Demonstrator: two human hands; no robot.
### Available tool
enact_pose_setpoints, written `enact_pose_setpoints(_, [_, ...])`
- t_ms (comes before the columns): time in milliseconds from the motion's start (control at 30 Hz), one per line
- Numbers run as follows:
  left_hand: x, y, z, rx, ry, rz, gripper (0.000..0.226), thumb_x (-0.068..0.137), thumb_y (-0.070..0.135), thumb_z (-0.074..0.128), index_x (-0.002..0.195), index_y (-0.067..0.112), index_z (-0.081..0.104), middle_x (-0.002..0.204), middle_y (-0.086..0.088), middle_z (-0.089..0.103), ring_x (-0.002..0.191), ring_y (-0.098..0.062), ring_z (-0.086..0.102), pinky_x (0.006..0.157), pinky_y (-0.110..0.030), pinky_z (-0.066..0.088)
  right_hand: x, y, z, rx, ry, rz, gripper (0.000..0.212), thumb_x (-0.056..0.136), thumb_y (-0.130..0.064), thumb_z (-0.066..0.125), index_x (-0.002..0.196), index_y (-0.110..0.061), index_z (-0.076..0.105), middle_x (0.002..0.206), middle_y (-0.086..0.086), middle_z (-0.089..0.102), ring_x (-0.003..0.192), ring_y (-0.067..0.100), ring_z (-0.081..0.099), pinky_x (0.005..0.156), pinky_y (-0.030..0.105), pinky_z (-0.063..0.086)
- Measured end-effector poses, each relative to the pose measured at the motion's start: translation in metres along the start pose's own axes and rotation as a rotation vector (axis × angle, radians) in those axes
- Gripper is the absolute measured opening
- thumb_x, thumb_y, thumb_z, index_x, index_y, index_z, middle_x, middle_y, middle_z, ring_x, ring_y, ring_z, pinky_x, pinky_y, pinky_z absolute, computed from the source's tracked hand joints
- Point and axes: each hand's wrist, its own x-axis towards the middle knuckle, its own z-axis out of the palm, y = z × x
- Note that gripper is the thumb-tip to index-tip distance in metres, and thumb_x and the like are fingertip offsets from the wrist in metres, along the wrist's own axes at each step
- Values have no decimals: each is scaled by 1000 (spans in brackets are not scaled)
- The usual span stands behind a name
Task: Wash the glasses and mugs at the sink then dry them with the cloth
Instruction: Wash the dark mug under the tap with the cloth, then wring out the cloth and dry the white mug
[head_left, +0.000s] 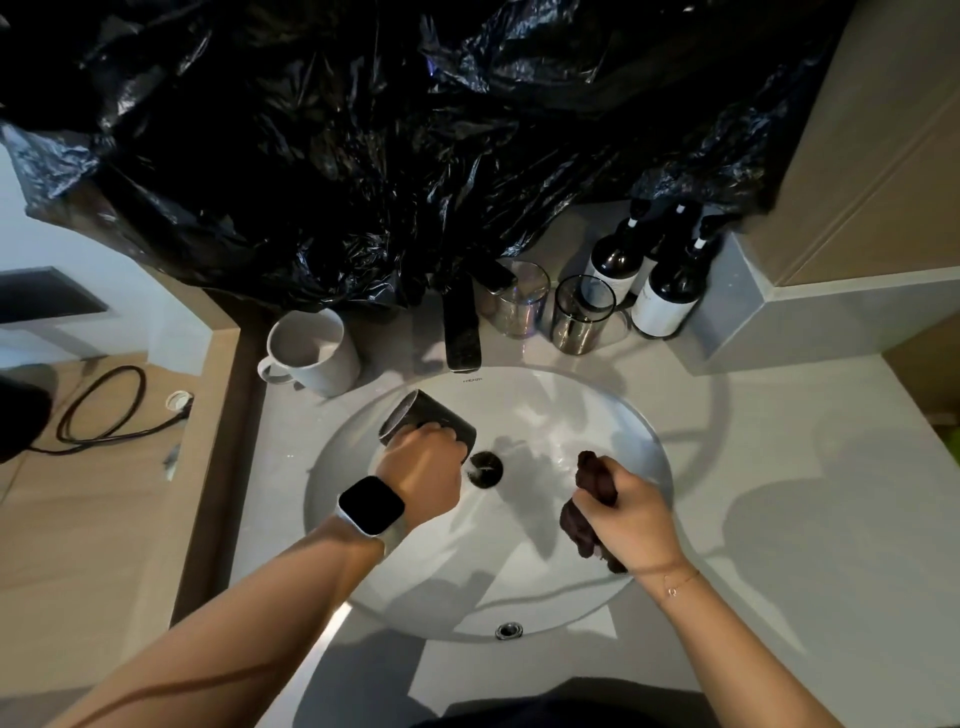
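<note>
My left hand (423, 470) grips a dark mug (426, 415) that lies tilted on its side over the white sink basin (613, 415), its mouth facing left. My right hand (631, 512) is closed around a bunched dark brown cloth (589, 480) over the basin's right half. The two hands are apart, with the drain (485, 467) between them. A white mug (314, 351) stands upright on the counter behind the basin's left edge. Two clear glasses (522, 299) (582, 314) stand upright right of the dark tap (461, 322).
Three dark pump bottles (667, 288) stand behind the glasses by a grey ledge. A crumpled black plastic sheet (363, 130) covers the wall above the tap. A black cable (101, 410) lies on the wooden floor at left. The pale counter (779, 467) extends right of the basin.
</note>
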Motion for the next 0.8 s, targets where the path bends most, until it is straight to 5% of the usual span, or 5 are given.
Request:
enact_pose_setpoints(200, [-19, -3, 7, -214, 65, -107, 24, 99, 28, 43, 89, 16, 61, 103, -1, 64, 103, -22, 58, 87, -27, 38, -4, -6, -4, 89, 50, 25, 31, 86, -22, 67, 69, -17, 41, 47, 18, 55, 38, 30, 55, 41, 35, 36])
enact_pose_setpoints(333, [-38, -10, 13, -1029, 203, -388, 31, 94, 27, 61, 68, 12, 56, 66, 4, 52, 67, -17, 50, 61, -20, 35, -5, -11, -8, 165, 28, 88, 28, 91, -23, 58, 73, -6, 46, 57, 27, 61, 32, 23, 47, 43, 34, 35])
enact_pose_setpoints(467, [-56, 12, 19, -1815, 298, -405, 39, 90, 21, 61, 57, 17, 39, 63, -5, 33, 65, -19, 36, 69, -35, 32, -11, -15, -21, 233, 7, 97, 21, 93, -26, 62, 88, -8, 52, 59, 29, 62, 41, 33, 54, 47, 45, 42])
enact_pose_setpoints(667, [-35, 57, 4, -1867, 322, -294, 36, 84, 39, 57, 62, 17, 38, 69, -3, 35, 74, -20, 34, 75, -36, 29, -22, -26, -65, 367, 15, 38, 17, 92, -11, 64, 93, 1, 53, 71, 33, 64, 51, 42, 62, 52, 46, 48])
enact_pose_setpoints(800, [1, 85, -6, -1947, 282, -282, 33, 89, 30, 53, 60, 19, 42, 69, -6, 38, 69, -18, 37, 70, -34, 28, -17, -38, -102, 408, 105, 61, 12, 90, -8, 67, 92, 1, 60, 66, 10, 67, 54, 26, 65, 48, 28, 51])
